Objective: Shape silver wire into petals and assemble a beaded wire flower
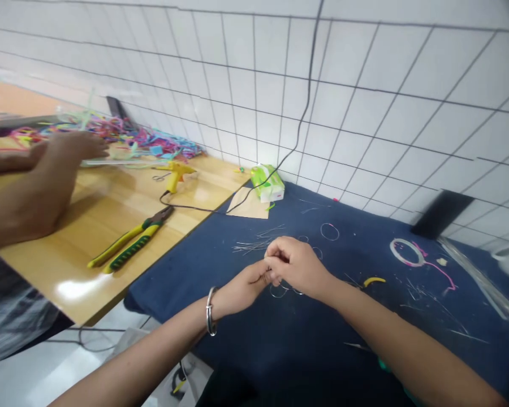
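Note:
My left hand (pixel 241 288), with a silver bangle (pixel 211 311) on its wrist, is closed with its fingers pressed against those of the right. Partly over it, my right hand (pixel 299 265) is closed in a pinch. Whatever lies between the fingertips is hidden. Thin wire rings (pixel 279 291) show just under the hands, on the dark blue cloth (pixel 173 288). Several straight wires (pixel 250 247) lie behind the left hand. A further wire ring (pixel 330 232) rests toward the wall.
A co-worker's arms (pixel 38 186) reach over the wooden table (pixel 212 175), near pliers (pixel 131 240), a yellow glue gun (pixel 176 174) and colourful strips (pixel 139 138). A tissue pack (pixel 271 183) stands by the wall under a black cord (pixel 301 130). At right lie a white ring (pixel 394 249) and wire scraps.

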The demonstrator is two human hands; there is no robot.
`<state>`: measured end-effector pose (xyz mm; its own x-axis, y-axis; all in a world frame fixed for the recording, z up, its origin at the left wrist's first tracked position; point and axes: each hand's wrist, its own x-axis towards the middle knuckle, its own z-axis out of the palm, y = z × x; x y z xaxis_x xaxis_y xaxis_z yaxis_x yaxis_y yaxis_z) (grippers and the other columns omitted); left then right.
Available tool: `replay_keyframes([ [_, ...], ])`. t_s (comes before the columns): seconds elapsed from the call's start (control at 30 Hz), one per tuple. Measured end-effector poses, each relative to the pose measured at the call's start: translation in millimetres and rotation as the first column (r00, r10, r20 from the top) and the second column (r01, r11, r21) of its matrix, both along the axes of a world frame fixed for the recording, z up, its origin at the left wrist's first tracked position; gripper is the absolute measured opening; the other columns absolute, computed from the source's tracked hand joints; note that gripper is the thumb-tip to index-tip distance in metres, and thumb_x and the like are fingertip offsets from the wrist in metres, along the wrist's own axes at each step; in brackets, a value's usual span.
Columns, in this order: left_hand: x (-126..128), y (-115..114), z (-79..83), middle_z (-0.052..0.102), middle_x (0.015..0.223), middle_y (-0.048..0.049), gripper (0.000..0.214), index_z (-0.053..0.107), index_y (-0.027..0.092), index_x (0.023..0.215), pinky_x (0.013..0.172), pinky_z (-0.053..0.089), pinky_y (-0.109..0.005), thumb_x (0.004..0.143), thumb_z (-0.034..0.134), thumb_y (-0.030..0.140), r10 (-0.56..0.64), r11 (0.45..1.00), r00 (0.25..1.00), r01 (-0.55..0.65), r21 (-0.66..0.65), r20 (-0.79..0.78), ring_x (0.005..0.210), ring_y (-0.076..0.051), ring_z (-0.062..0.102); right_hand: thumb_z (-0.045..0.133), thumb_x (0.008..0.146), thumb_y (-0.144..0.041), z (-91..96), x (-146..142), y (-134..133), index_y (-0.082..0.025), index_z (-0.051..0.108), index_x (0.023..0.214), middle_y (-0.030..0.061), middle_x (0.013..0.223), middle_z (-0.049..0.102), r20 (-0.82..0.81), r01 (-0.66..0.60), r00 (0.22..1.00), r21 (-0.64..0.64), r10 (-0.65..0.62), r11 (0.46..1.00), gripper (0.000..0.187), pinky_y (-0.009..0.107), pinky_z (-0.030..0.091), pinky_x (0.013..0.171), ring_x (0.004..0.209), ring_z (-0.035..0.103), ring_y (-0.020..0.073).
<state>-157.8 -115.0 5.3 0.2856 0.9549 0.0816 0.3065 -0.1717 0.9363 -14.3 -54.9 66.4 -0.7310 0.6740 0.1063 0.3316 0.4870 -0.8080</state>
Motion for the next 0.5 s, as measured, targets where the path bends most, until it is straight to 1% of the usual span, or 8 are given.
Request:
replay_keyframes([
  [0.1,-28,-6,-4.9,0.058,0.087,-0.0043,0.029,0.055,0.014,0.086,0.080,0.043,-0.030,0.089,0.035,0.034,0.014,1.000,0.999,-0.013,0.022,-0.031,0.083,-0.015,0.051,0.051,0.074,-0.015,-6.5,-27,-1,-0.017,0.052,0.074,-0.0027,0.069,0.051,-0.005,-0.084,0.996,-0.028,0.084,0.996,0.002,0.021,0.039,0.055,0.055,0.049,0.0070],
  [0.17,-44,-10,-5.1,0.060,0.088,-0.0044,0.029,0.057,0.013,0.085,0.080,0.043,-0.029,0.089,0.036,0.033,0.033,0.999,0.999,-0.032,0.033,-0.039,0.084,-0.015,0.053,0.052,0.074,-0.016,-7.7,-41,-2,-0.017,0.053,0.074,-0.0026,0.069,0.050,-0.009,-0.108,0.994,0.001,0.108,0.994,0.002,0.022,0.039,0.058,0.059,0.049,0.0077],
  [0.23,-54,-15,-1.8,0.060,0.088,-0.0048,0.028,0.058,0.012,0.086,0.077,0.044,-0.028,0.088,0.037,0.031,0.067,0.997,0.997,-0.065,0.052,-0.043,0.082,-0.015,0.053,0.052,0.074,-0.016,-4.0,-52,-5,-0.017,0.053,0.074,-0.0025,0.071,0.050,-0.015,-0.124,0.992,0.057,0.125,0.991,0.002,0.022,0.039,0.061,0.063,0.049,0.0079],
  [0.3,-59,-18,5.0,0.061,0.090,-0.0054,0.027,0.058,0.012,0.088,0.075,0.044,-0.027,0.088,0.037,0.029,0.108,0.991,0.993,-0.104,0.079,-0.039,0.081,-0.015,0.054,0.052,0.074,-0.015,4.4,-59,-9,-0.018,0.054,0.074,-0.0024,0.073,0.050,-0.021,-0.136,0.990,0.131,0.140,0.982,0.003,0.022,0.038,0.063,0.067,0.048,0.0084],
  [0.37,-60,-20,13.6,0.061,0.092,-0.0057,0.026,0.058,0.011,0.092,0.075,0.045,-0.028,0.088,0.037,0.027,0.121,0.988,0.992,-0.118,0.104,-0.030,0.081,-0.015,0.053,0.052,0.074,-0.015,14.4,-63,-11,-0.018,0.055,0.075,-0.0023,0.073,0.050,-0.018,-0.147,0.988,0.195,0.153,0.970,0.004,0.022,0.037,0.065,0.069,0.048,0.0089],
  [0.43,-60,-21,21.0,0.060,0.090,-0.0057,0.026,0.058,0.011,0.090,0.073,0.045,-0.028,0.088,0.036,0.026,0.129,0.984,0.991,-0.124,0.124,-0.027,0.080,-0.015,0.053,0.051,0.075,-0.016,22.2,-65,-12,-0.018,0.054,0.075,-0.0023,0.073,0.050,-0.002,-0.158,0.987,0.224,0.163,0.962,0.004,0.023,0.037,0.066,0.070,0.048,0.0091],
  [0.5,-60,-21,24.6,0.060,0.086,-0.0054,0.026,0.057,0.011,0.086,0.073,0.045,-0.028,0.089,0.036,0.025,0.130,0.982,0.990,-0.122,0.141,-0.049,0.079,-0.014,0.052,0.051,0.075,-0.017,25.2,-65,-12,-0.018,0.054,0.075,-0.0022,0.074,0.050,0.011,-0.163,0.986,0.216,0.164,0.963,0.004,0.023,0.037,0.066,0.070,0.047,0.0091],
])
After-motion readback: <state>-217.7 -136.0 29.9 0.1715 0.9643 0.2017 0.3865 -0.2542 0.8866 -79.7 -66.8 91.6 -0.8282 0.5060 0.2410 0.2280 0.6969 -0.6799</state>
